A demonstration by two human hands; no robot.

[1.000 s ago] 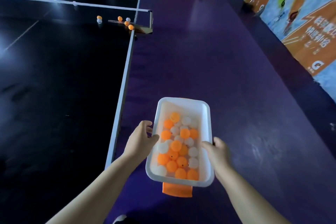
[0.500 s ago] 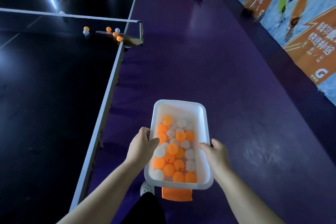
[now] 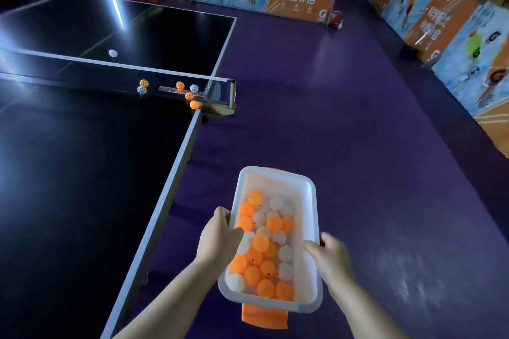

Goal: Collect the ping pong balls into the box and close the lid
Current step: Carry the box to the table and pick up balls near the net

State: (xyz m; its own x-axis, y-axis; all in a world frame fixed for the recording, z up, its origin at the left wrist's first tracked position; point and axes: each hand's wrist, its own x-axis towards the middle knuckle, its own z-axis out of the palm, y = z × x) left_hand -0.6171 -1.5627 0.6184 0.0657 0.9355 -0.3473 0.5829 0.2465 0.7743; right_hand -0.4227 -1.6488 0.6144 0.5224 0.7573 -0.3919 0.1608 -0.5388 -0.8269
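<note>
I carry a white plastic box point(image 3: 309, 201) over the purple floor, lidless, with orange clasps at both ends. Several orange and white ping pong balls point(image 3: 264, 245) fill its near half. My left hand point(image 3: 219, 237) grips the left rim and my right hand point(image 3: 329, 256) grips the right rim. On the black table several loose balls lie along the net: an orange ball point(image 3: 194, 104) at the table's edge, an orange one point(image 3: 179, 85), a white one point(image 3: 194, 88), and an orange ball point(image 3: 143, 83) further left. A white ball point(image 3: 112, 53) rests beyond the net.
The black ping pong table point(image 3: 82, 173) stretches along my left, its white edge close to the box. The net and its post point(image 3: 232, 91) cross the table ahead. Orange and blue banner barriers point(image 3: 440, 22) line the far and right sides of the purple floor point(image 3: 358, 146).
I have moved forward along the table's side with the box in both hands. The net and its balls are nearer and lower in view, and the far half of the table shows.
</note>
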